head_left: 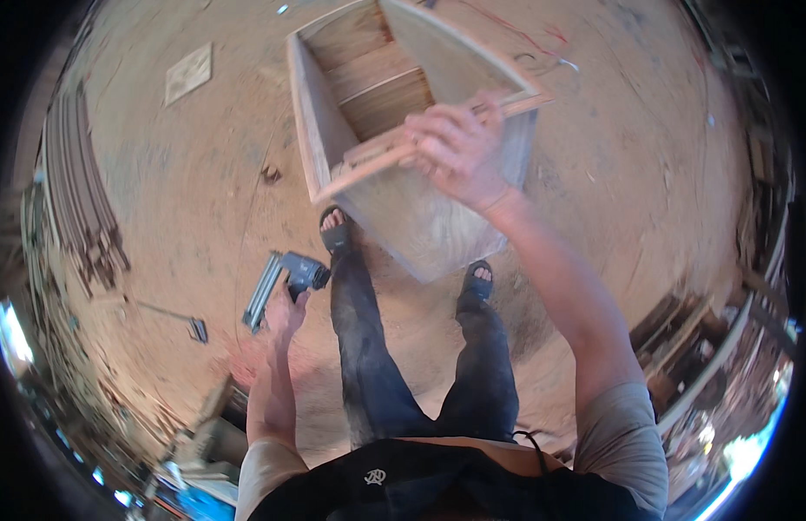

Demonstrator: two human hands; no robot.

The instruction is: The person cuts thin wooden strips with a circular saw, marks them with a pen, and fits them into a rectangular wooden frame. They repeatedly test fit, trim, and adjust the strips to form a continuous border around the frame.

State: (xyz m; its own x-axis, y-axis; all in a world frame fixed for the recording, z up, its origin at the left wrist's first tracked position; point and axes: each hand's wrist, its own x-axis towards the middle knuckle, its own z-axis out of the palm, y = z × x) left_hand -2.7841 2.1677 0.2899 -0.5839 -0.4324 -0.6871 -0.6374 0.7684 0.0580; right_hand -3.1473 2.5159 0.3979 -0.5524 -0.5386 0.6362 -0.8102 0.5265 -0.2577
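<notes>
My left hand [284,311] is closed round the handle of a dark grey nail gun [305,271], held low beside my left leg. A tall open wooden box [403,208] stands in front of my feet, with plank walls and inner boards showing. My right hand [459,148], slightly blurred by motion, curls its fingers over the box's near top rim. Short wood strips [381,152] lie along the inner side of that rim; whether my fingers also touch them I cannot tell.
A pale square board [188,74] lies on the dusty floor at the far left. Long wood strips [77,174] are stacked along the left side. A small dark tool with a thin handle [198,330] lies at lower left. Wood pieces [680,334] are piled at right; a red cord [524,35] lies beyond the box.
</notes>
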